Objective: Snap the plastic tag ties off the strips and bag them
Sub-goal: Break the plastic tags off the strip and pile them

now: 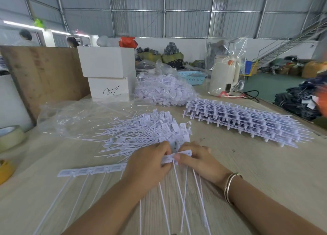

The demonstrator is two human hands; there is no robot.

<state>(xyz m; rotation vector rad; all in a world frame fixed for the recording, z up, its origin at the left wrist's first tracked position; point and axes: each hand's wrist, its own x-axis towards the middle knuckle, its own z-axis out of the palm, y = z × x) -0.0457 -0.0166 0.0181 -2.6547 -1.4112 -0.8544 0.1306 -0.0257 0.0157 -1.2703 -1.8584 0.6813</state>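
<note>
A white strip of tag ties (92,171) lies across the table in front of me, its thin tails pointing toward me. My left hand (147,165) grips the strip near its right end. My right hand (196,159) pinches the end tag (185,153) between thumb and fingers, right beside the left hand. Just beyond my hands lies a loose pile of separated ties (146,130). A stack of uncut strips (242,119) sits at the right. An empty clear bag (85,116) lies at the left, and a filled bag of ties (164,89) sits farther back.
Two stacked white boxes (108,73) and a wooden board (40,75) stand at the back left. Tape rolls (10,137) sit at the left edge. A bagged white kettle (224,75) and a blue basket (192,77) stand at the back right.
</note>
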